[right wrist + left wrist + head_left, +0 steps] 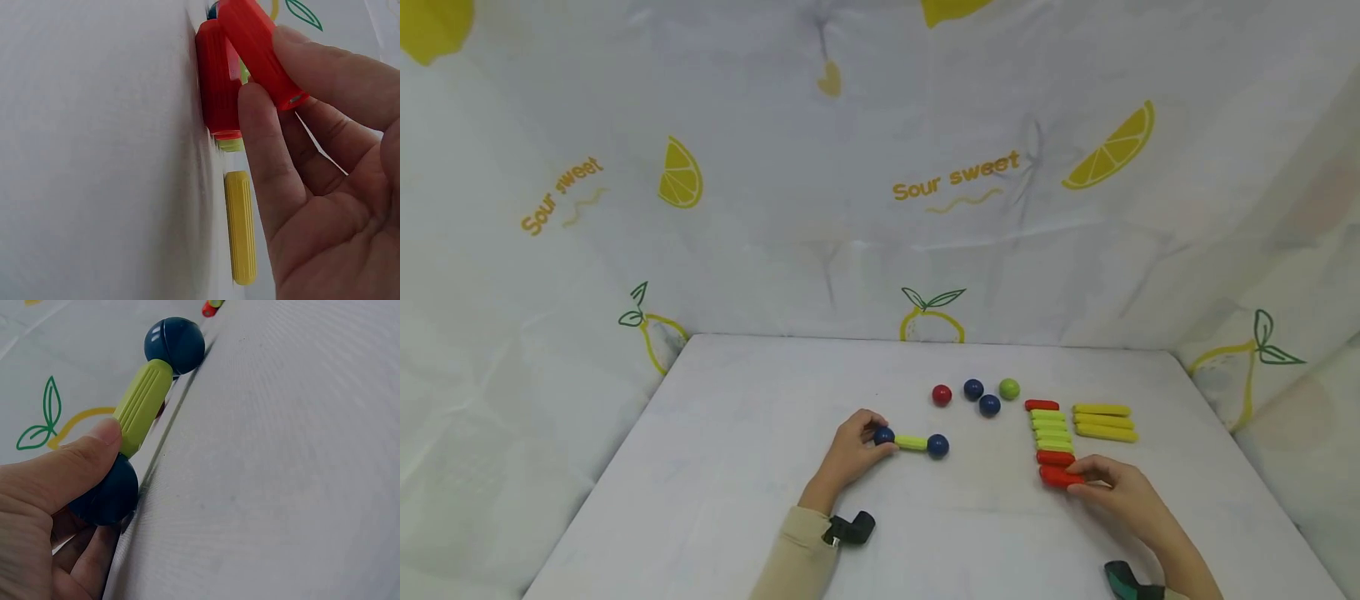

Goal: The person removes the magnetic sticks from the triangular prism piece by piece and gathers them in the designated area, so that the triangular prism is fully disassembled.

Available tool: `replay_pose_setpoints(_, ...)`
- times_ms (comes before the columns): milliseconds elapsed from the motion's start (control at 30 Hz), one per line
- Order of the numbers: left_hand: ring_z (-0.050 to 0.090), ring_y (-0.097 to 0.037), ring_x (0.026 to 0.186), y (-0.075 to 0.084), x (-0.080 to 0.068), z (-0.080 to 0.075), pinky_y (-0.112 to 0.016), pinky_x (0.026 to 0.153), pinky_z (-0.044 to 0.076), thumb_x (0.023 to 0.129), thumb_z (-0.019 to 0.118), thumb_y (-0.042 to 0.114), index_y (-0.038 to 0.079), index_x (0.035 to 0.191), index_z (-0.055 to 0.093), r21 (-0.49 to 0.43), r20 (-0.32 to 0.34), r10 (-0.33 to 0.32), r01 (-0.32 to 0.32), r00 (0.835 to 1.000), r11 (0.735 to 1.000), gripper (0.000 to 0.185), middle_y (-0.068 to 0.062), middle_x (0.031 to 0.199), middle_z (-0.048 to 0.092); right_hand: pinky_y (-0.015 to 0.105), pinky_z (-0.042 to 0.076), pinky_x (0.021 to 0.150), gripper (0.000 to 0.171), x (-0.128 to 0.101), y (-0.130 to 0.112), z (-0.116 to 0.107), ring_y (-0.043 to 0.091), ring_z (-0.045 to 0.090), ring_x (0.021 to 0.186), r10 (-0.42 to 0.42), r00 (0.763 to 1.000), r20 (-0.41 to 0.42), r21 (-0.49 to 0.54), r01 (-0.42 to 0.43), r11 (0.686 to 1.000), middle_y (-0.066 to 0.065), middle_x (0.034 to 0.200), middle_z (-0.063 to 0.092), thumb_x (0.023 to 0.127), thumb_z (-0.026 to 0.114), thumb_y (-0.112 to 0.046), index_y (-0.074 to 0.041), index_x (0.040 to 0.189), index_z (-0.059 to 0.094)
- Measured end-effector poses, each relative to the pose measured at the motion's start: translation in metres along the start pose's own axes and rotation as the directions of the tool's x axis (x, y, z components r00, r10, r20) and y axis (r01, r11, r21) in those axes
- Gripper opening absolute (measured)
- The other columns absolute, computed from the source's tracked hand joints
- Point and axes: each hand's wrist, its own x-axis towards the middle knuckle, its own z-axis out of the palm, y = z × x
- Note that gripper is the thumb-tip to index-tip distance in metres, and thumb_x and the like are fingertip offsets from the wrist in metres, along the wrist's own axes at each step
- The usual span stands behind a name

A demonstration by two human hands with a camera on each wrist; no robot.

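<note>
My left hand (852,452) holds a dark blue ball (111,494) between thumb and fingers. That ball is joined to one end of a lime green ribbed rod (145,403), and a second blue ball (937,446) sits on the rod's other end. On the right, my right hand (1120,492) pinches a red ribbed rod (259,53) between thumb and fingertips. The held rod is tilted at the near end of a column of rods, close beside another red rod (215,81). Several lime green rods (1050,427) lie farther up that column, with a red rod (1042,405) at its far end.
Several yellow rods (1103,421) lie right of the column. Toward the back of the white table (737,417) are a red ball (942,395), two blue balls (989,406) and a green ball (1009,388). A white lemon-print cloth (775,250) hangs behind the table.
</note>
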Motion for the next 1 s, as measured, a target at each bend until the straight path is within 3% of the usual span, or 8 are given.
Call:
replay_pose_setpoints(233, 0.057, -0.018, 0.102, 0.004, 0.002, -0.001, -0.022, 0.087, 0.049, 0.072, 0.072, 0.032, 0.01, 0.1, 0.056, 0.011, -0.012, 0.01, -0.01, 1.0, 1.0, 0.039, -0.002, 0.102, 0.056, 0.031, 0.052, 0.074, 0.039, 0.002, -0.001, 0.003, 0.018, 0.054, 0.089, 0.041, 0.999, -0.003, -0.012, -0.041, 0.999, 0.006, 0.101, 0.061, 0.074, 0.071, -0.034, -0.008, 0.101, 0.059)
replay_pose_setpoints(400, 0.057, -0.016, 0.102, 0.004, 0.001, -0.001, -0.022, 0.087, 0.049, 0.072, 0.072, 0.033, 0.011, 0.1, 0.056, 0.025, -0.01, -0.004, 0.004, 1.0, 1.0, 0.038, -0.002, 0.102, 0.056, 0.024, 0.049, 0.065, 0.043, 0.004, 0.003, 0.006, 0.015, 0.052, 0.08, 0.045, 0.998, -0.042, -0.074, -0.048, 0.996, 0.003, 0.089, 0.059, 0.07, 0.073, -0.036, -0.007, 0.096, 0.056)
replay_pose_setpoints(567, 0.057, -0.016, 0.102, 0.003, 0.001, -0.001, -0.022, 0.087, 0.049, 0.072, 0.072, 0.032, 0.012, 0.1, 0.056, 0.037, -0.012, 0.003, -0.002, 1.0, 0.999, 0.038, -0.001, 0.102, 0.056, 0.022, 0.047, 0.062, 0.046, 0.004, 0.004, 0.008, 0.015, 0.051, 0.077, 0.033, 0.998, -0.06, -0.119, -0.04, 0.992, 0.003, 0.085, 0.057, 0.069, 0.074, -0.038, -0.005, 0.094, 0.053)
replay_pose_setpoints(800, 0.056, -0.016, 0.103, 0.003, 0.0, -0.003, -0.021, 0.088, 0.048, 0.073, 0.071, 0.033, 0.011, 0.101, 0.055, 0.033, -0.001, 0.013, -0.013, 1.0, 0.999, 0.038, -0.001, 0.103, 0.056, 0.025, 0.047, 0.064, 0.054, 0.004, 0.001, 0.008, 0.016, 0.052, 0.078, 0.044, 0.998, -0.055, -0.104, -0.049, 0.993, 0.005, 0.088, 0.056, 0.067, 0.074, -0.042, -0.004, 0.097, 0.051)
replay_pose_setpoints(1000, 0.056, -0.016, 0.103, 0.002, 0.001, -0.001, -0.021, 0.088, 0.048, 0.072, 0.072, 0.03, 0.011, 0.102, 0.055, 0.013, 0.02, 0.01, -0.01, 1.0, 1.0, 0.039, -0.002, 0.104, 0.055, 0.029, 0.05, 0.068, 0.052, -0.001, -0.01, 0.004, 0.019, 0.054, 0.084, -0.006, 0.998, -0.07, -0.118, -0.002, 0.993, 0.006, 0.093, 0.058, 0.072, 0.07, -0.043, -0.004, 0.101, 0.052)
